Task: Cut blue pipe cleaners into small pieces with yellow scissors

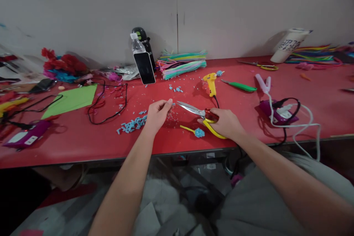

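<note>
My left hand (pixel 159 113) is closed in a pinch, with a small light-blue piece (pixel 173 104) showing at its fingertips. My right hand (pixel 225 122) grips a pair of scissors (pixel 192 108) by the yellow and red handles, blades nearly together and tips pointing left at the pinched piece. Beside my left wrist lies a loose pile of short blue pieces (pixel 134 124). A blue fuzzy flower head (pixel 199 132) on a yellow stem rests on the red table (pixel 166 143), just below the scissors. Tiny light scraps are scattered under the blades.
Behind my hands stand a yellow glue gun (pixel 211 84), a green-handled tool (pixel 242 86) and a phone (pixel 144 68) leaning on a bottle (pixel 137 44). Bundles of pipe cleaners (pixel 182 65) lie by the wall. Purple power strips (pixel 276 112) with cables sit at both sides.
</note>
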The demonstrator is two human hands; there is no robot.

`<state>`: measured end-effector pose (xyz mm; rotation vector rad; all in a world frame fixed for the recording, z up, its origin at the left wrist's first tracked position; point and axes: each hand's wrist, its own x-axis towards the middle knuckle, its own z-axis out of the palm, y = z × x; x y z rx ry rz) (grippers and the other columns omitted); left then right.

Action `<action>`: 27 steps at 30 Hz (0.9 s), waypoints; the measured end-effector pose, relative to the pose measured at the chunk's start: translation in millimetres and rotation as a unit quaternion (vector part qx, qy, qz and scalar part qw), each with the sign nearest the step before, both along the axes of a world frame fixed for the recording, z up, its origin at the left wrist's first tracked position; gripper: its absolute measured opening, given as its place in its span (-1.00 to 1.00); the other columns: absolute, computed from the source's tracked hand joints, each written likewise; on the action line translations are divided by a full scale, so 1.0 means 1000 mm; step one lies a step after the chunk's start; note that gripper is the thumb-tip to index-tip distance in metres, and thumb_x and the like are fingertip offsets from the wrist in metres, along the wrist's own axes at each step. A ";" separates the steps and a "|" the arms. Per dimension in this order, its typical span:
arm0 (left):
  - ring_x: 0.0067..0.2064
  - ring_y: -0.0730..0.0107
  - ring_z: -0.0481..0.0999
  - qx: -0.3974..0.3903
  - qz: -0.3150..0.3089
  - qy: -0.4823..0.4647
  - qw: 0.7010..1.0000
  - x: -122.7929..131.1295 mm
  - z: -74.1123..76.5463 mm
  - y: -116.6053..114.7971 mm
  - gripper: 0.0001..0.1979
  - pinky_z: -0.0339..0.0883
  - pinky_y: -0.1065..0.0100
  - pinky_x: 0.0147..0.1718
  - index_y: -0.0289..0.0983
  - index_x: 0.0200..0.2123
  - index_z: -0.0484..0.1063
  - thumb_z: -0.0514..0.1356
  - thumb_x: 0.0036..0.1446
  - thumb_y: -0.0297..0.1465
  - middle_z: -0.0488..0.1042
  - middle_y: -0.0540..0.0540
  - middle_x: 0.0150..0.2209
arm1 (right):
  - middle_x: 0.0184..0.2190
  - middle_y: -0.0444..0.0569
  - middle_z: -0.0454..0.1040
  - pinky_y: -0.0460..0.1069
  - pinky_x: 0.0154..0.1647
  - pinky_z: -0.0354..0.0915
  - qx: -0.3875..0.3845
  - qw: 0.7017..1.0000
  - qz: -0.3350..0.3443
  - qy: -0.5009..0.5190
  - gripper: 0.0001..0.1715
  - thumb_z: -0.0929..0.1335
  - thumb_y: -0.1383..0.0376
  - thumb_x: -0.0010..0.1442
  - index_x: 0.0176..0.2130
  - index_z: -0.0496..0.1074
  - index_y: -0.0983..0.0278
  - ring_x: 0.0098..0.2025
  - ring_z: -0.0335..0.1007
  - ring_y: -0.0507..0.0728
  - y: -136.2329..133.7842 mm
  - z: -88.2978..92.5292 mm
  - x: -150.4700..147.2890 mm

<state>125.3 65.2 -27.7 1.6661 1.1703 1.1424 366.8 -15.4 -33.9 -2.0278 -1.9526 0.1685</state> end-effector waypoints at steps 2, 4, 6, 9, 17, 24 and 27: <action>-0.54 0.52 0.31 -0.001 0.008 -0.001 1.000 0.000 0.000 0.000 -0.60 0.17 0.46 -0.53 -0.30 -0.55 0.41 0.14 0.11 -0.08 0.36 0.00 -0.61 | -0.46 -0.01 0.48 -0.06 -0.50 -0.01 0.002 1.000 0.000 0.003 -0.45 0.26 -0.20 0.03 -0.41 0.38 0.21 -0.41 0.39 0.14 0.000 -0.001 0.000; -0.53 0.51 0.32 0.000 0.008 -0.004 1.000 0.000 0.000 0.000 -0.60 0.19 0.45 -0.52 -0.30 -0.54 0.42 0.14 0.10 -0.08 0.38 -0.01 -0.59 | -0.46 0.00 0.49 -0.06 -0.49 -0.01 0.002 1.000 0.000 0.006 -0.45 0.26 -0.20 0.03 -0.39 0.39 0.20 -0.40 0.40 0.15 0.000 -0.001 0.000; -0.53 0.51 0.34 0.003 0.004 -0.003 1.000 0.000 -0.001 0.000 -0.61 0.20 0.46 -0.51 -0.30 -0.53 0.43 0.16 0.09 -0.08 0.39 -0.01 -0.59 | -0.46 0.00 0.49 -0.06 -0.49 0.00 -0.003 1.000 -0.002 0.005 -0.45 0.25 -0.20 0.03 -0.38 0.40 0.21 -0.40 0.40 0.15 0.000 -0.001 0.000; -0.51 0.50 0.36 0.001 0.002 -0.002 1.000 0.000 -0.002 0.000 -0.61 0.22 0.45 -0.49 -0.30 -0.50 0.45 0.18 0.06 -0.06 0.42 -0.03 -0.56 | -0.46 0.00 0.48 -0.06 -0.50 -0.02 -0.011 1.000 -0.004 -0.004 -0.45 0.25 -0.20 0.03 -0.38 0.40 0.21 -0.40 0.40 0.15 0.001 -0.001 -0.001; -0.51 0.50 0.36 0.008 -0.005 0.013 1.000 -0.001 0.000 -0.001 -0.60 0.21 0.47 -0.49 -0.30 -0.52 0.45 0.16 0.08 -0.07 0.41 -0.02 -0.58 | -0.43 -0.02 0.50 -0.06 -0.47 0.01 -0.004 1.000 0.006 -0.005 -0.46 0.26 -0.19 0.04 -0.34 0.43 0.19 -0.37 0.41 0.15 0.002 -0.003 0.000; -0.51 0.49 0.34 0.017 -0.011 0.023 1.000 -0.001 0.001 0.000 -0.58 0.19 0.45 -0.48 -0.30 -0.54 0.43 0.14 0.08 -0.05 0.39 -0.01 -0.59 | -0.45 -0.01 0.50 -0.06 -0.49 -0.01 -0.006 1.000 0.011 -0.014 -0.45 0.25 -0.19 0.05 -0.37 0.45 0.19 -0.39 0.40 0.14 0.001 -0.001 0.000; -0.51 0.49 0.33 0.017 -0.017 0.025 0.999 0.000 0.002 -0.001 -0.59 0.19 0.45 -0.48 -0.29 -0.55 0.41 0.14 0.09 -0.06 0.37 -0.01 -0.59 | -0.45 -0.02 0.50 -0.06 -0.49 0.00 -0.008 1.000 0.011 -0.018 -0.44 0.24 -0.21 0.04 -0.39 0.44 0.20 -0.39 0.40 0.13 0.002 -0.001 0.000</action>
